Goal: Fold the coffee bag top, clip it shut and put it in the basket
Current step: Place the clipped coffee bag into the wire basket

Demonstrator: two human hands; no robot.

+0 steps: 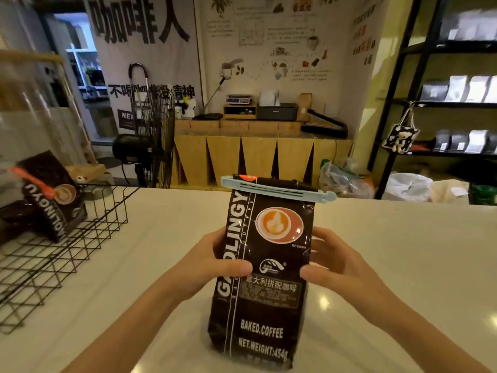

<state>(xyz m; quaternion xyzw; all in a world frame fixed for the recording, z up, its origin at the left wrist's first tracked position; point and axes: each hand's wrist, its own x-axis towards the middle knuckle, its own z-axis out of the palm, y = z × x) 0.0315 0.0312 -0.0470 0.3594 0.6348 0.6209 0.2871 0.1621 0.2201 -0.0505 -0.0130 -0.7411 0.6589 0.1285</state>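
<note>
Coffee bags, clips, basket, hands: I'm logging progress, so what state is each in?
Coffee bag: upright on counter, top folded.
Blue clip: clamped across fold.
Left hand: gripping bag.
Right hand: gripping bag.
Wire basket: holds another bag, orange-clipped.

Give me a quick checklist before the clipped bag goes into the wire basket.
1. Pale blue plastic clip spans the folded top of the black foil coffee bag: ok.
2. Clip latch fully locked: cannot tell.
3. Left hand and right hand grip both sides: ok.
4. Black wire basket has free space beside the other black coffee bag: ok.
5. Bag upright on white counter: ok.
</note>
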